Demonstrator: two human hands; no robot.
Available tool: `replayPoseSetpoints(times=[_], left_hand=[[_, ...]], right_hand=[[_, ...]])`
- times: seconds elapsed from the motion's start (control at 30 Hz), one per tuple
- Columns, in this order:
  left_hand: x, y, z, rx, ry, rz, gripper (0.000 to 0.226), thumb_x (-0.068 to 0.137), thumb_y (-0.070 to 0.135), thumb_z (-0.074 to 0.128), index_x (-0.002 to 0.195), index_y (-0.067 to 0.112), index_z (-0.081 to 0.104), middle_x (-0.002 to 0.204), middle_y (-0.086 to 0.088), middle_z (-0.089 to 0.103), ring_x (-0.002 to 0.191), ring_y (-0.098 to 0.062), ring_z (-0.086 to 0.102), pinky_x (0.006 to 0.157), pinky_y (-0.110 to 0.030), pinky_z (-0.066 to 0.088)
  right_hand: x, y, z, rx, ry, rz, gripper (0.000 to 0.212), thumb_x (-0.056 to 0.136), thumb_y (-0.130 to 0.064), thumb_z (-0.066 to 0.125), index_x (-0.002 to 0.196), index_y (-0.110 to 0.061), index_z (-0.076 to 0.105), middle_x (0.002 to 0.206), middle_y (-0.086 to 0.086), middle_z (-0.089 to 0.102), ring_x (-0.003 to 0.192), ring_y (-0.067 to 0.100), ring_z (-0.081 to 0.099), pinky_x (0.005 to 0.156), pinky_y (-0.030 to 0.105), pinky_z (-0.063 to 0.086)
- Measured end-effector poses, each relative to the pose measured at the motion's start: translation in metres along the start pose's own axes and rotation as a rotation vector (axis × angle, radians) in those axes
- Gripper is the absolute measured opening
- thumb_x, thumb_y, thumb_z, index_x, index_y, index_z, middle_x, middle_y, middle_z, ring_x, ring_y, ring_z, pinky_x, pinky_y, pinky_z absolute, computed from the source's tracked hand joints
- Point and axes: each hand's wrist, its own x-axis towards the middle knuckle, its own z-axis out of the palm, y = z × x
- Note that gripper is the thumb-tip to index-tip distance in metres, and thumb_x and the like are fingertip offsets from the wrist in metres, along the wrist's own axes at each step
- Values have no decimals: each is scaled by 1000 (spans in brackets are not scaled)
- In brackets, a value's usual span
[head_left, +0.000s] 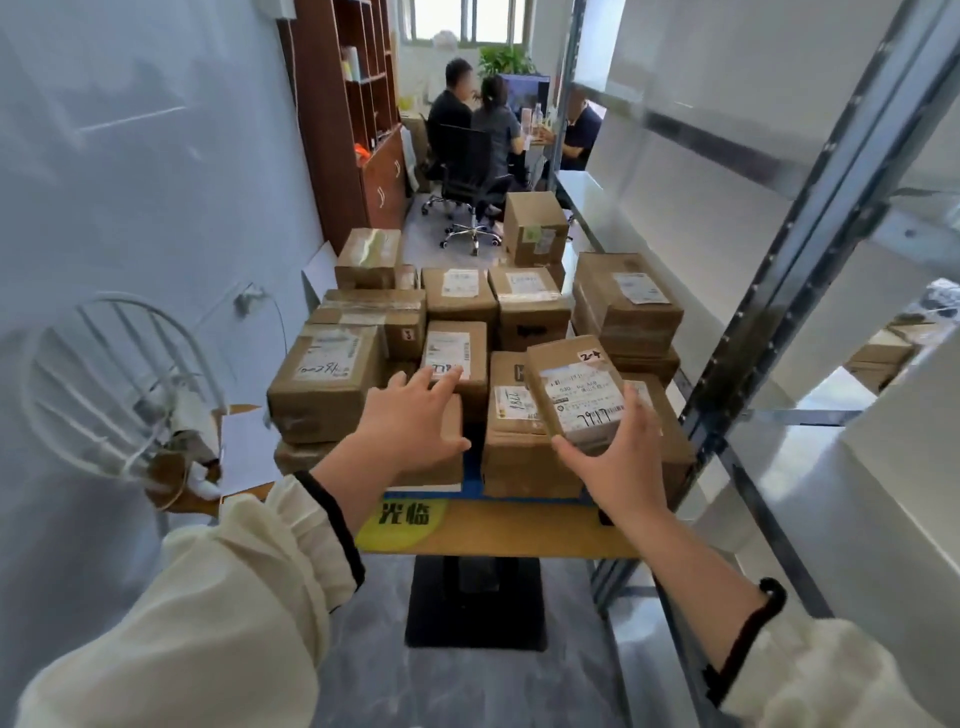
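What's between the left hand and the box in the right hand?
Head view: from the left hand, a narrow gap down to the table, then a labelled carton partly behind the held box.

Boxes (457, 301) crowd the table (519, 530) edge to edge; only its near strip lies bare. Narrow gap (474, 439) between the near stacks, centre. Shelf upright (769, 353) hems the right, fan (104, 384) the left.
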Motion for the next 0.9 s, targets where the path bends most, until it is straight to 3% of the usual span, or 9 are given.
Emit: replayPoseSetpoints(times=[0.2, 0.37, 0.5, 0.67, 0.9], left_hand=[[80, -52, -2, 8, -2, 68, 92, 82, 67, 51, 150, 35, -3, 159, -1, 14, 143, -28, 21, 109, -44, 32], [138, -92, -13, 15, 55, 89, 93, 81, 65, 54, 151, 35, 0, 159, -1, 16, 143, -27, 22, 108, -47, 34], [164, -120, -10, 26, 17, 78, 91, 82, 66, 51, 151, 36, -1, 159, 0, 15, 143, -26, 22, 108, -46, 34], [187, -151, -2, 18, -5, 28, 91, 81, 67, 51, 151, 36, 1, 159, -1, 15, 143, -27, 23, 108, -45, 32], [195, -180, 10, -8, -49, -61, 90, 82, 67, 50, 151, 34, 2, 159, -1, 16, 142, -25, 23, 107, -45, 33]], right_hand=[[65, -20, 61, -24, 22, 36, 105, 71, -49, 75, 148, -22, 10, 143, 7, 27, 133, 21, 29, 107, 37, 34], [106, -35, 96, -38, 11, 73, 102, 74, -47, 73, 149, -20, 9, 148, 6, 22, 132, 18, 30, 95, 22, 30], [129, -43, 116, -28, -29, 102, 101, 75, -44, 74, 149, -19, 9, 145, 6, 23, 131, 19, 30, 94, 22, 30], [157, -54, 144, -27, -49, 66, 94, 76, -40, 75, 147, -20, 16, 142, 6, 25, 127, 13, 25, 90, 11, 18], [181, -62, 176, 15, -104, 56, 97, 74, -42, 76, 148, -27, 14, 141, 3, 25, 128, 16, 30, 95, 20, 29]])
